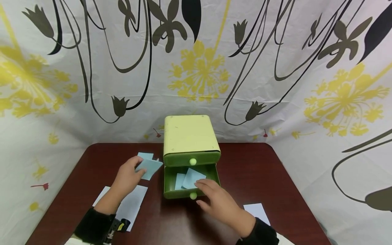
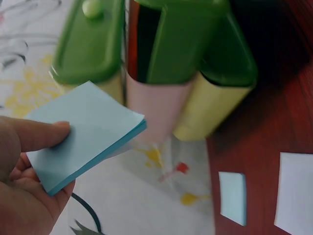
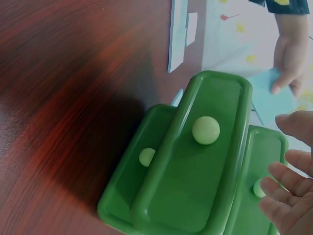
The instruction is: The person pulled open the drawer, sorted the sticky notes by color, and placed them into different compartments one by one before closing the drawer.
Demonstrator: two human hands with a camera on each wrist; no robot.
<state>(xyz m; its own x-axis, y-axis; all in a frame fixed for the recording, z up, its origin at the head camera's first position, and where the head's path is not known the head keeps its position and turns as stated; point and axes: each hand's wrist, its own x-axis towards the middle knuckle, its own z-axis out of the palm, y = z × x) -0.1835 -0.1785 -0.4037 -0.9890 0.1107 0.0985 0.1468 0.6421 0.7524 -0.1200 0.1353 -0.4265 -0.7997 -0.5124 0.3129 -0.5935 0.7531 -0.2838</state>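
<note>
Now the left hand (image 1: 127,177) pinches a blue paper pad (image 2: 85,134) with thumb and fingers, while the right hand (image 1: 218,202), fingers loosely spread, rests by the open green drawer (image 1: 191,183).

Left hand (image 1: 128,177) with blue notes (image 1: 149,167) beside green drawer box (image 1: 190,143)

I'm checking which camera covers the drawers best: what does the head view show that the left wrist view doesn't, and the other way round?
Only the head view shows the right hand at the front of the open lower drawer, the blue sheets lying inside it, and the white paper at the right.

Only the left wrist view shows the thickness of the blue pad, with the thumb on top.

Both show the left hand holding that pad, the green drawer unit, and a loose blue note on the brown table.
</note>
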